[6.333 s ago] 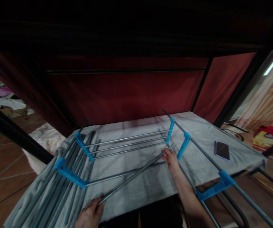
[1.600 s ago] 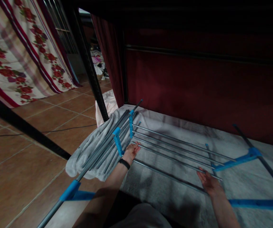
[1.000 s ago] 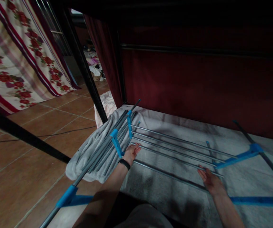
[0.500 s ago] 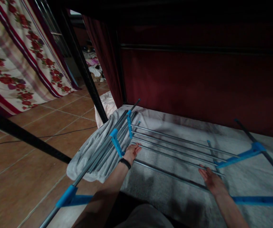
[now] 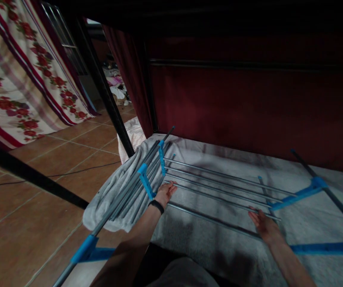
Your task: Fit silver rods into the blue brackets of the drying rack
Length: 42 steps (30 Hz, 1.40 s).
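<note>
My left hand (image 5: 164, 193) rests with fingers extended on the left end of a grey metal rod (image 5: 219, 198), not wrapped around it. A blue bracket (image 5: 146, 184) stands just left of this hand. My right hand (image 5: 262, 225) lies flat and open on the rod's right end. A grey cloth (image 5: 207, 243) lies beneath both hands. Parallel rods (image 5: 219, 177) lie just beyond the fingertips.
</note>
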Motion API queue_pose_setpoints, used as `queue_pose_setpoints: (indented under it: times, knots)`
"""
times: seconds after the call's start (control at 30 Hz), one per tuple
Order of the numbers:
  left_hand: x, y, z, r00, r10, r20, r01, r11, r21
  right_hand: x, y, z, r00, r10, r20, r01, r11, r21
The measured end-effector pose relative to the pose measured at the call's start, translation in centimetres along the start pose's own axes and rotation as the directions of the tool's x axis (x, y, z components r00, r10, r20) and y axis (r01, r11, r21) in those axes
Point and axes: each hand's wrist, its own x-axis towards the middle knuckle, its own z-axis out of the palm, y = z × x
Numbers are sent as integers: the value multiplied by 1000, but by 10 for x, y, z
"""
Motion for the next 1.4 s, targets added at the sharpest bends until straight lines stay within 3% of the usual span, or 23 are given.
queue_pose_setpoints:
  times: [0.5, 0.77, 0.97, 1.17, 1.4]
  knots:
    - [-1, 0, 3, 1000, -13, -5, 12, 999, -34, -9, -3, 6, 1000, 4, -10, -3, 999, 49]
    - [-4, -2, 6, 999, -45, 17, 46, 995, -94, -11, -6, 9, 1000, 1, 0, -1, 1000, -7]
    - [-8, -10, 9, 997, -62, 41, 66, 991, -114, -13, -9, 12, 998, 50, -30, -49, 999, 18]
    - [-10, -12, 9, 996, -62, 65, 69, 990, -119, -22, -3, 25, 988, 150, 44, -152, 988, 31]
    - [-12, -12, 8, 995, -60, 82, 68, 992, -102, -18, -2, 27, 989, 149, 14, -150, 985, 86]
